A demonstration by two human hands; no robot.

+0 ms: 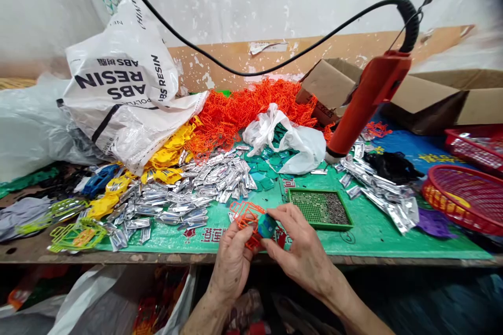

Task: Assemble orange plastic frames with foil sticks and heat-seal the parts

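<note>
Near the front edge of the table, my left hand (234,251) grips an orange plastic frame (248,215) between thumb and fingers. My right hand (296,238) pinches a small teal piece (267,225) against the right side of that frame. Both hands are close together. Just behind my right hand lies a green tray (320,209) with many tiny metal parts. A heap of silver pieces (220,175) spreads behind and left of my hands, beside teal pieces (262,174).
A red power tool (369,102) hangs from a cable at the right. Behind are an orange frame pile (251,107), a white plastic bag (291,141), a resin sack (126,78) and cardboard boxes (428,97). Yellow parts (167,154) lie left, a red basket (467,199) right.
</note>
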